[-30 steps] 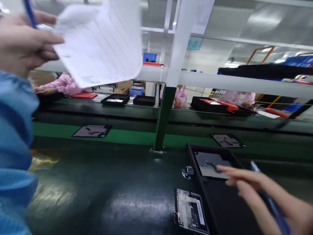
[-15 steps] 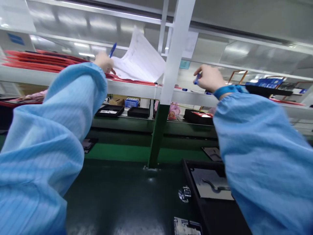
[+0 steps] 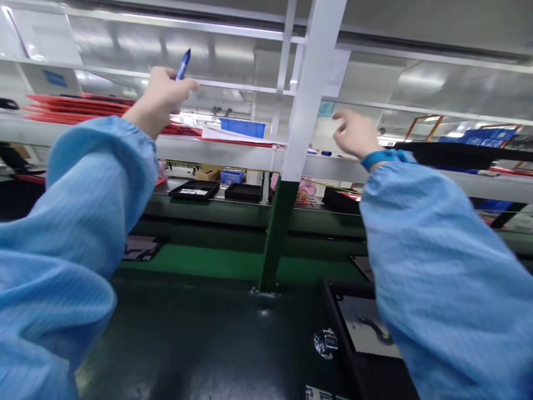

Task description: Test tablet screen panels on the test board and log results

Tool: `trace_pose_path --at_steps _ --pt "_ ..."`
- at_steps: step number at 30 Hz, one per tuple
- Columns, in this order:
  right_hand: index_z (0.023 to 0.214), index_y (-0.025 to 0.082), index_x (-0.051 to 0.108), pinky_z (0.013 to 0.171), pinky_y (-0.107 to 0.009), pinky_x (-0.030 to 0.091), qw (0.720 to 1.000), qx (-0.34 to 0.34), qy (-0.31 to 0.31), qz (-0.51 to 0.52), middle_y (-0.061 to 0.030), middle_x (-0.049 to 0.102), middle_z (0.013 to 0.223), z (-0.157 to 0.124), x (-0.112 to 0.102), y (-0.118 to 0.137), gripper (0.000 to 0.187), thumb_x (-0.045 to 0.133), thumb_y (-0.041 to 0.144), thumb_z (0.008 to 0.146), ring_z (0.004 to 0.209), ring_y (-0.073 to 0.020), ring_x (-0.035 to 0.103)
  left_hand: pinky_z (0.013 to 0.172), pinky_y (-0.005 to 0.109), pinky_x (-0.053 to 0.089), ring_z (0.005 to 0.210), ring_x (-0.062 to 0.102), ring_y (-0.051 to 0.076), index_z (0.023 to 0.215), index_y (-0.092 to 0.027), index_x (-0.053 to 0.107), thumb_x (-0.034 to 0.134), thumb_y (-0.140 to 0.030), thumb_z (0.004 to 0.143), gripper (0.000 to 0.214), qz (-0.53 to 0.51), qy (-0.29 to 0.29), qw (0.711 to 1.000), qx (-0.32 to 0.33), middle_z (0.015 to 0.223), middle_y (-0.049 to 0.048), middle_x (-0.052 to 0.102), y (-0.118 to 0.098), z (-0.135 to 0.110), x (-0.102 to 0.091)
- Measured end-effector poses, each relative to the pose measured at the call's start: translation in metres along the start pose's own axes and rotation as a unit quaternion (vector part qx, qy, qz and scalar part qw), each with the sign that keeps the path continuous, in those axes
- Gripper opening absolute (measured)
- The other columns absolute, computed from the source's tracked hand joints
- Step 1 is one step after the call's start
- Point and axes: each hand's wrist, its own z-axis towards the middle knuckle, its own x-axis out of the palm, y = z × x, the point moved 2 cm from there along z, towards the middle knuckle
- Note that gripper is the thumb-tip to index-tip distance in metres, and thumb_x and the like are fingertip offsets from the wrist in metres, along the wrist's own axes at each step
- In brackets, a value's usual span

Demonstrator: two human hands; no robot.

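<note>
My left hand [image 3: 162, 97] is raised over the shelf, closed around a blue pen [image 3: 183, 64] whose dark end points up. Below and beyond it, white paper sheets [image 3: 233, 135] lie on the shelf on top of something red. On the right, my right hand [image 3: 355, 133] hovers just above the shelf edge, fingers bent and apart, with nothing visible in them. A small blue cylinder, like a pen cap [image 3: 326, 153], lies on the shelf left of that hand.
A white shelf rail [image 3: 225, 154] crosses the view, joined to an upright post [image 3: 283, 222]. Red folders [image 3: 79, 108] are stacked at left. On the dark green bench [image 3: 200, 339] stands a black tray [image 3: 347, 347] beside a shiny metal piece [image 3: 326, 343]. A co-worker's hand [image 3: 302, 194] shows beyond.
My left hand has let go of the paper, which now lies flat, and has risen with the pen. The blue thing in my right fingers no longer shows there.
</note>
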Motion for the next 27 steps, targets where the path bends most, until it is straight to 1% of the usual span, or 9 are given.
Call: trace_pose_path --at_steps 2,4,6,8,12,16,19,23,27 --pt "0.13 0.004 0.057 0.098 -0.037 0.044 0.997 -0.012 -0.07 0.012 -0.0111 0.071 0.113 -0.03 -0.029 0.002 0.044 0.04 0.02 0.093 0.107 -0.0198 0.065 0.071 0.029 0.042 0.072 0.049 0.008 0.11 -0.007 0.055 0.041 -0.027 0.094 0.03 -0.156 0.058 0.985 -0.041 0.085 0.0004 0.05 -0.016 -0.042 -0.015" --pt "0.125 0.012 0.062 0.086 -0.031 0.048 0.985 -0.084 -0.143 0.051 -0.0063 0.073 0.097 -0.076 -0.053 0.014 0.038 0.044 0.019 0.093 0.081 -0.0132 0.067 0.063 0.022 0.026 0.057 0.037 0.001 0.108 -0.008 0.054 0.023 -0.019 0.097 0.035 -0.277 0.15 0.948 -0.044 0.075 -0.002 0.034 -0.035 -0.1 -0.022" --pt "0.127 0.017 0.061 0.078 -0.029 0.05 0.976 -0.139 -0.155 0.06 -0.0028 0.07 0.084 -0.135 -0.064 0.031 0.035 0.045 0.019 0.095 0.065 -0.0104 0.061 0.053 0.019 0.021 0.046 0.028 0.002 0.098 -0.014 0.054 0.03 -0.018 0.097 0.024 -0.331 0.217 0.917 -0.051 0.065 -0.0041 0.034 -0.049 -0.168 -0.019" --pt "0.135 0.023 0.056 0.068 -0.024 0.051 0.966 -0.213 -0.128 0.066 0.0003 0.07 0.084 -0.199 -0.064 0.054 0.039 0.05 0.021 0.096 0.058 -0.0087 0.058 0.042 0.021 0.024 0.04 0.031 0.006 0.095 -0.021 0.054 0.036 -0.03 0.1 0.02 -0.361 0.319 0.873 -0.067 0.057 -0.0044 0.043 -0.057 -0.236 -0.004" --pt "0.135 0.03 0.056 0.065 -0.016 0.049 0.949 -0.313 -0.002 0.029 0.0043 0.072 0.092 -0.304 -0.048 0.087 0.04 0.039 0.017 0.102 0.066 -0.0058 0.062 0.041 0.026 0.039 0.041 0.044 0.01 0.097 -0.025 0.055 0.047 -0.043 0.099 0.019 -0.426 0.546 0.717 -0.08 0.062 -0.0018 0.057 -0.062 -0.349 0.035" --pt "0.116 0.023 0.066 0.066 -0.021 0.05 0.973 -0.226 0.05 0.017 -0.0011 0.073 0.093 -0.367 -0.041 0.073 0.024 0.046 0.025 0.102 0.074 -0.0112 0.067 0.077 0.034 0.058 0.08 0.07 0.019 0.122 -0.024 0.056 0.041 -0.046 0.102 0.033 -0.446 0.64 0.623 -0.058 0.098 0.0072 0.072 -0.049 -0.402 0.069" --pt "0.104 0.023 0.066 0.071 -0.023 0.052 0.996 -0.058 0.065 0.021 -0.0023 0.073 0.092 -0.416 -0.048 0.042 0.015 0.053 0.029 0.1 0.08 -0.0147 0.069 0.109 0.042 0.045 0.123 0.06 0.024 0.14 -0.026 0.049 0.036 -0.049 0.103 0.046 -0.328 0.671 0.665 0.002 0.134 0.008 0.063 -0.017 -0.429 0.097" --pt "0.113 0.023 0.063 0.075 -0.027 0.057 0.972 0.192 0.113 0.071 -0.0033 0.073 0.1 -0.497 -0.051 0.01 0.024 0.042 0.03 0.103 0.076 -0.0146 0.07 0.119 0.046 0.033 0.14 0.045 0.03 0.148 -0.015 0.04 0.04 -0.057 0.097 0.065 -0.113 0.652 0.745 0.088 0.152 0.0174 0.046 0.035 -0.495 0.131" --pt "0.128 0.02 0.058 0.098 -0.042 0.054 0.951 0.277 0.127 0.056 -0.0115 0.068 0.124 -0.567 -0.032 0.003 0.035 0.051 0.038 0.099 0.112 -0.0261 0.066 0.124 0.054 0.016 0.152 0.013 0.035 0.155 -0.006 0.018 0.053 -0.066 0.088 0.096 -0.082 0.614 0.768 0.164 0.162 0.0259 0.018 0.046 -0.55 0.148"
